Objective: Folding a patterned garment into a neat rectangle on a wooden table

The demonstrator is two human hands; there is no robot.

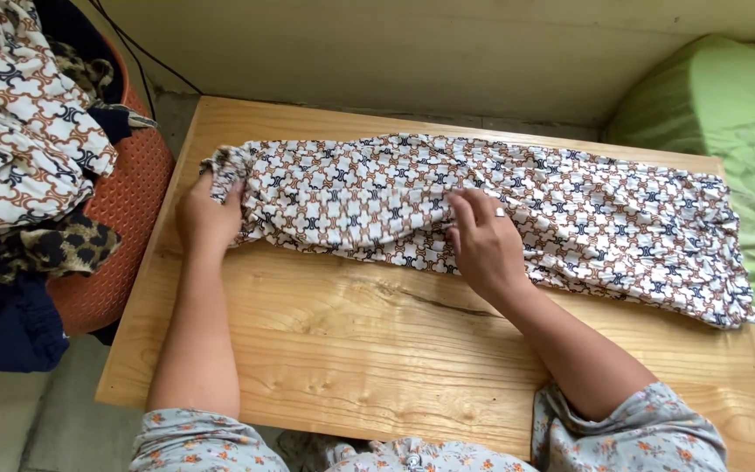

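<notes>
A soft, light patterned garment [482, 214] is being stretched along the tabletop [377, 350], its gathered end being pinched by the left hand [209, 214] while its middle is being pressed by the flat, open right hand [485, 243].

A long patterned garment [482, 210] lies stretched across the far half of the wooden surface [351, 350], running from its left edge almost to its right edge. The cloth is white, printed all over with small interlocking shapes in brown and dark blue. It is folded lengthwise into a narrow band, with soft creases along its length. The left end is gathered and bunched into a tight ruffle; the right end spreads wider and flatter, its lower corner reaching towards the near right side. The near edge curves gently and lies loose on the wood.
</notes>
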